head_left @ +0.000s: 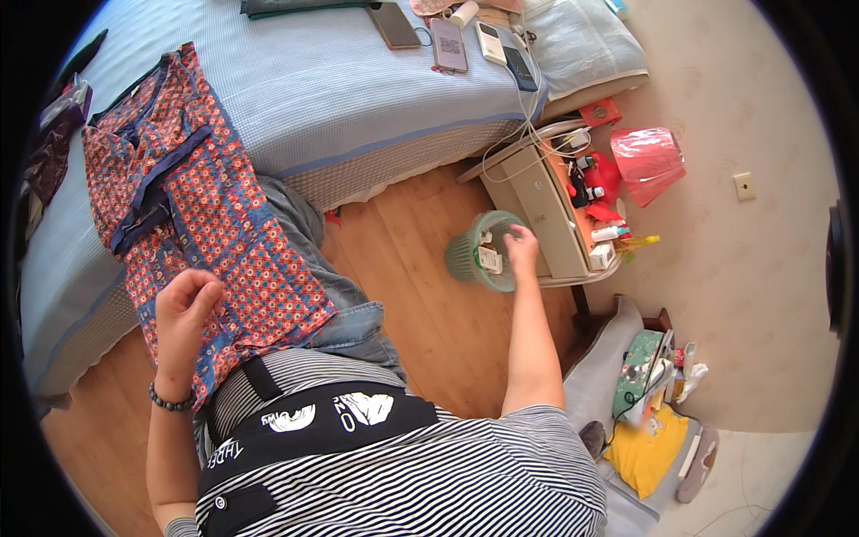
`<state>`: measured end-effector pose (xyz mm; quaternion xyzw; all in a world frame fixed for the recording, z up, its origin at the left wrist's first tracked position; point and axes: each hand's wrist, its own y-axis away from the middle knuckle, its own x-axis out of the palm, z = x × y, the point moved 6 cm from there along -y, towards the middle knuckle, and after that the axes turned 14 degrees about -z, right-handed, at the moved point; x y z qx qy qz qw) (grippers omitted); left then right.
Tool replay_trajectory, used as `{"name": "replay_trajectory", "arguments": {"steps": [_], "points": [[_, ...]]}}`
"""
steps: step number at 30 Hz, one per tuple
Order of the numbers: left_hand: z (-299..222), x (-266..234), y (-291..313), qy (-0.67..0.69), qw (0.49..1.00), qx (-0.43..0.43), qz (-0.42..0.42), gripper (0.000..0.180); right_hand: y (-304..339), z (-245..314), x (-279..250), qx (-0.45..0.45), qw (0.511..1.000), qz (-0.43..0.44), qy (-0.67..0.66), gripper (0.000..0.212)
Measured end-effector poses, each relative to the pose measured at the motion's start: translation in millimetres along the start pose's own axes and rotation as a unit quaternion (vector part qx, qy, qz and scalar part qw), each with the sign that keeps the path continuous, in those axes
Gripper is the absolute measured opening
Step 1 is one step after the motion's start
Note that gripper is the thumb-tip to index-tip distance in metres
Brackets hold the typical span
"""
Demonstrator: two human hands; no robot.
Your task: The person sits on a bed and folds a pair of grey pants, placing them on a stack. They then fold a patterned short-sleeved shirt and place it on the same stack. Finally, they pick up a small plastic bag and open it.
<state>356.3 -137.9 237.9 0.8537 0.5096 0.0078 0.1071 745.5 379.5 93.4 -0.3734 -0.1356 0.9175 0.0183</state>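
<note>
My right hand (521, 247) reaches to the green plastic wastebasket (461, 255) on the floor, over the right part of its rim. Its fingers are drawn together, and anything between them is too small to tell. Small white packaging (489, 259) lies inside the basket. My left hand (183, 309), with a dark bead bracelet at the wrist, is raised above the red and blue patterned garment (228, 242). Thumb and fingers are curled together there; what they hold, if anything, is hidden. The garment drapes from the bed across my lap, with a navy strip (161, 192) on it.
A blue checked bed (295, 116) carries several phones (449, 45) and cables. The bedside cabinet (537, 210) beside the basket holds a red lamp (646, 161) and small bottles. A grey seat (595, 367) at the right bears a yellow cushion (649, 452) and a green patterned box (637, 362).
</note>
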Motion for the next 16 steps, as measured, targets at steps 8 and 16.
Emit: {"name": "replay_trajectory", "arguments": {"steps": [8,16], "points": [[-44.9,154.8,-29.5,-0.06,0.971,0.194,0.13,0.011,64.9,109.7,-24.7,0.145,0.936,-0.017,-0.32,0.009],[-53.8,305.1,33.5,-0.02,0.878,0.194,0.438,0.106,118.1,255.5,-138.1,-0.074,0.898,-0.092,-0.425,0.013]]}}
